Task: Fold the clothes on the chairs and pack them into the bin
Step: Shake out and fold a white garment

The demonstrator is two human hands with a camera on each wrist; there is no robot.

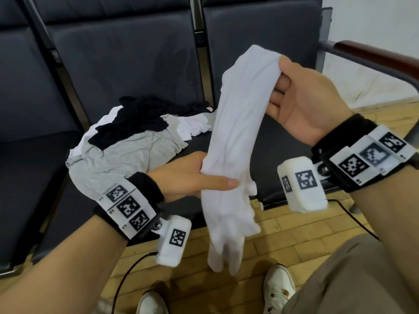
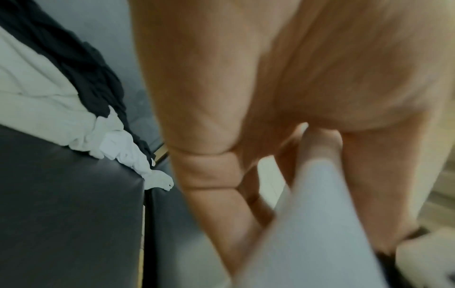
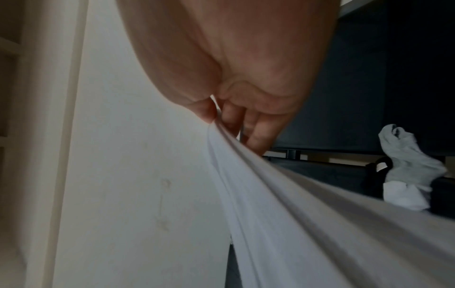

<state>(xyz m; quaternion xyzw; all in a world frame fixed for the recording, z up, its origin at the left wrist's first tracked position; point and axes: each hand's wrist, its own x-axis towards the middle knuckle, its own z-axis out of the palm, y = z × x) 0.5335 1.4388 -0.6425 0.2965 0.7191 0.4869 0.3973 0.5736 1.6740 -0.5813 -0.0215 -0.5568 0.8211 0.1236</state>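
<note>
Dark padded chairs (image 1: 127,64) fill the background, with yellowish brick flooring (image 1: 283,225) below. You hold a white garment (image 1: 235,137) bunched lengthwise into a long strip, slanting in the air above the front edge of the seats. Your right hand (image 1: 301,103) pinches its upper end between thumb and curled fingers; the right wrist view shows the cloth running taut from that pinch. Your left hand (image 1: 192,175) grips the strip lower down, thumb across the front, and the loose end dangles below toward the floor. Behind it, on the chair seat, lies a pile of clothes (image 1: 127,141): grey, black and white pieces heaped together. White shoes (image 1: 278,288) show at the bottom.
</note>
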